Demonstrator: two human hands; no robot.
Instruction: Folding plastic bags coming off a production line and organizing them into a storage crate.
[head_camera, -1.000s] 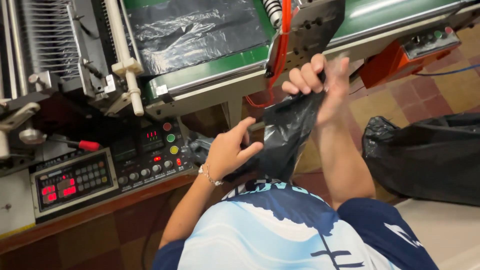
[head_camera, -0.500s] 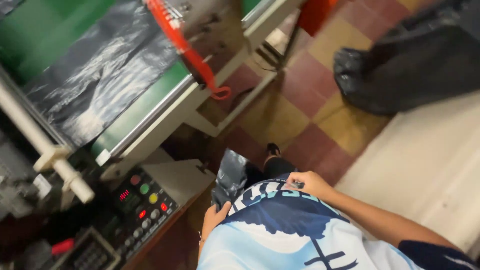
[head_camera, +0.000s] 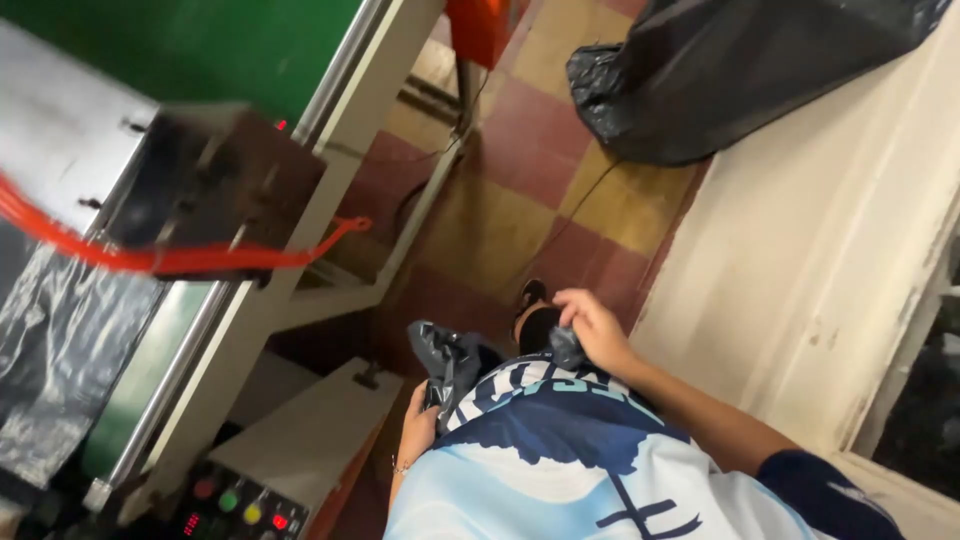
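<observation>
I hold a crumpled black plastic bag (head_camera: 452, 362) low in front of my blue and white shirt (head_camera: 560, 450). My left hand (head_camera: 418, 430) grips its lower left part, half hidden by the shirt. My right hand (head_camera: 590, 325) pinches the bag's other end at the right, fingers curled over the dark plastic. The middle of the bag is hidden behind the shirt.
A green and grey machine (head_camera: 200, 150) with an orange coiled hose (head_camera: 200, 258) stands at left, with a control panel of coloured buttons (head_camera: 235, 508) below. Black plastic film (head_camera: 50, 340) lies on it. A large black bag (head_camera: 720, 70) sits on the tiled floor by a cream wall (head_camera: 820, 250).
The hands have come down from chest height by the machine to waist level with the bag. The view has swung right toward the floor and wall.
</observation>
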